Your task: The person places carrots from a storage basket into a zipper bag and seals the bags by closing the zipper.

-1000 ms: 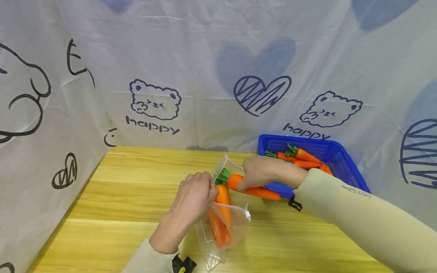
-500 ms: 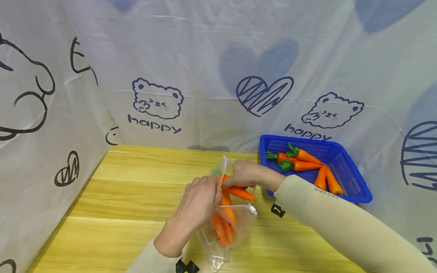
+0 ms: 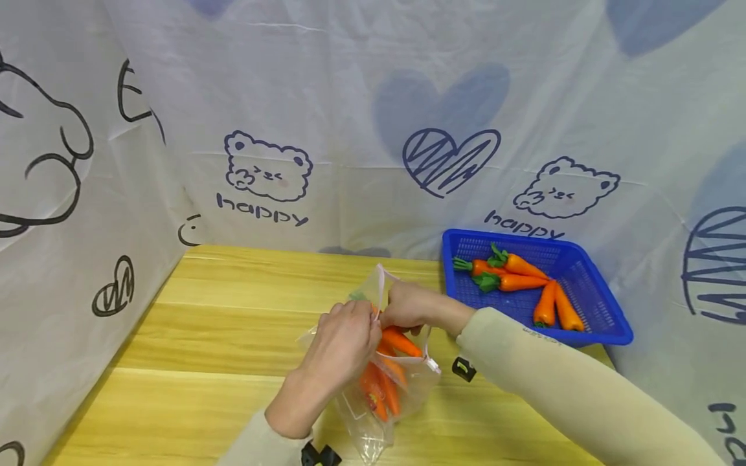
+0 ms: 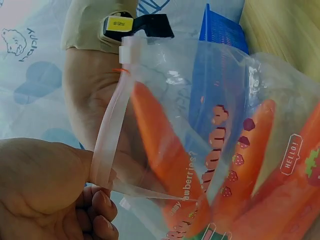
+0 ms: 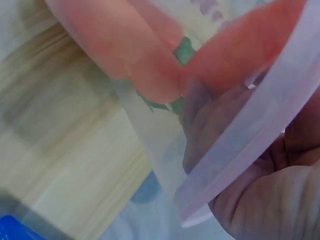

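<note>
Orange carrot (image 3: 405, 342), slanting, tip lower right

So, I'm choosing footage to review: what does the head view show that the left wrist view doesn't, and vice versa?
Only the head view: the loose carrots lying inside the blue basket.

Only the left wrist view: readable "HELLO!" lettering on the zip bag, and a yellow label on the black device at the right wrist.

Both: the left hand pinching the bag's edge, the right hand at its mouth, bagged carrots, and the basket itself.
</note>
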A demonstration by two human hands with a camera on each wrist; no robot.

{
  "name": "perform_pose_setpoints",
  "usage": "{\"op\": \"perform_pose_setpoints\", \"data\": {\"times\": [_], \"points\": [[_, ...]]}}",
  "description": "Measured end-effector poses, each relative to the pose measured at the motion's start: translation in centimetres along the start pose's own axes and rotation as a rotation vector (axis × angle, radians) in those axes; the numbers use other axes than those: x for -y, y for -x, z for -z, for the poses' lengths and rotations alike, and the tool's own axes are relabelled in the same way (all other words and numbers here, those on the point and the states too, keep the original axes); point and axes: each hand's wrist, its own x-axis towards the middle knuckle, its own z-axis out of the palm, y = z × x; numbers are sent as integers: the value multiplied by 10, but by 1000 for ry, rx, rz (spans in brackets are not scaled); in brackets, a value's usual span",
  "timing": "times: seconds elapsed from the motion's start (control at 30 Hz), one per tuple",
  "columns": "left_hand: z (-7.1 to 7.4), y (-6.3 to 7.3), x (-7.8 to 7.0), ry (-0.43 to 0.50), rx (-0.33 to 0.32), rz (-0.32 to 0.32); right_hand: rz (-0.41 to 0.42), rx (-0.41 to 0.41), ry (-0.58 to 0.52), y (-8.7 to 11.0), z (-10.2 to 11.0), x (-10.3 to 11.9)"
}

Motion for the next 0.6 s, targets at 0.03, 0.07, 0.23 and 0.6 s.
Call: {"op": "perform_pose_setpoints", "data": {"times": [0.03, 0.07, 0.23, 0.6], "points": [[0, 0, 0, 2, 0, -2, 9, 2, -10, -1, -3, 0], [0, 0, -1, 3, 1, -3, 19, 8, -26, -2, -5, 0], [1, 1, -2, 7, 22, -5, 52, 39, -188, -6, -15, -5], [10, 8, -1, -1, 161, 7, -57, 59, -491, -5, -13, -26]]}}
